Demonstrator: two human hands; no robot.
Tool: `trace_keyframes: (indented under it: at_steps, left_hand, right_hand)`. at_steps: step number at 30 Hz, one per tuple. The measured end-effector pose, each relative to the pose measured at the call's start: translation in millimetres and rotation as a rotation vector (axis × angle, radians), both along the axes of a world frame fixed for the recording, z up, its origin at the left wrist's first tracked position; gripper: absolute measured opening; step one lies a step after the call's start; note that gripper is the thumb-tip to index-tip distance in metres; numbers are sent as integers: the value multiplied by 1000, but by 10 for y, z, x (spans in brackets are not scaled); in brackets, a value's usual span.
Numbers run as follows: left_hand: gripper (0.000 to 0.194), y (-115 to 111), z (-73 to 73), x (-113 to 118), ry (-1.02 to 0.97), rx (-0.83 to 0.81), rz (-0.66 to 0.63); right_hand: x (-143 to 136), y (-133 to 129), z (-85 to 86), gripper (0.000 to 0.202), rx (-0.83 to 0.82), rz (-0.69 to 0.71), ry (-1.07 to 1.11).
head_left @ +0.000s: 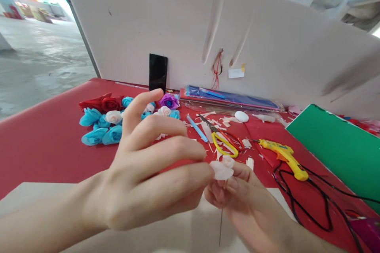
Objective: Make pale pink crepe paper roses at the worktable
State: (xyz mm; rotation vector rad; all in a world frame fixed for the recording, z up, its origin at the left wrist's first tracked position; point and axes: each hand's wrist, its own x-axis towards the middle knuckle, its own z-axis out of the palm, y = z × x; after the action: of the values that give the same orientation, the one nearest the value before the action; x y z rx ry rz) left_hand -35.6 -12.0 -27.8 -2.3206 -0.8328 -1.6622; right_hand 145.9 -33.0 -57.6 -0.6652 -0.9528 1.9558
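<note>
My right hand [240,193] is closed, thumb and fingers pinching a small pale pink paper flower [228,161] just under its head. A thin wire stem [221,227] hangs straight down below those fingers. Beside the bud, a pale petal [221,170] spreads out to the left. My left hand [160,162] reaches across from the left with its index finger raised and the other fingers bent. Its lower fingertips close on the petal's left edge, while its thumb is hidden.
Finished paper flowers [113,135] sit at the left. Scissors [224,142], a blue pen-like stick [197,128] and paper scraps lie beyond my hands. A yellow glue gun [283,156] with a black cord is at the right, near a green board [338,146]. A phone [158,73] leans on the wall.
</note>
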Motion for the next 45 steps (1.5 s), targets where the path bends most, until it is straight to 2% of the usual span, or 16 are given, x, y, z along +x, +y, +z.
trace_keyframes:
  at_steps: [2,3,9,14,17,21,27,39,42,45]
  left_hand:
    - [23,17,-2,-13,94,87,-43]
    - [21,17,-3,-22,114,79,-68]
    - [13,-40,0,-17,10,-334,-168]
    - [15,-24,14,31,-92,-691,-376]
    - [13,-9,15,37,-173,-796,-451]
    - [12,-1,7,25,-220,-859,-485]
    - [14,0,3,-2,-224,-879,-523]
    - [12,12,12,-26,-253,-819,-473]
    - [12,7,22,-46,-248,-720,-415]
    - [12,-8,33,-61,-166,-491,-338]
  right_hand:
    - [2,10,5,14,-52,40,55]
    - [1,17,7,15,-68,63,82]
    - [-19,37,6,18,-53,197,164]
    - [1,10,-1,14,-82,235,208]
    - [10,0,-6,10,-95,238,221]
    - [5,-10,-14,12,-98,247,221]
    - [-23,-14,-27,14,-102,269,224]
    - [-19,-13,-30,11,-125,269,242]
    - [-29,-8,-20,14,-113,287,255]
    - [-31,-15,-19,15,-123,301,258]
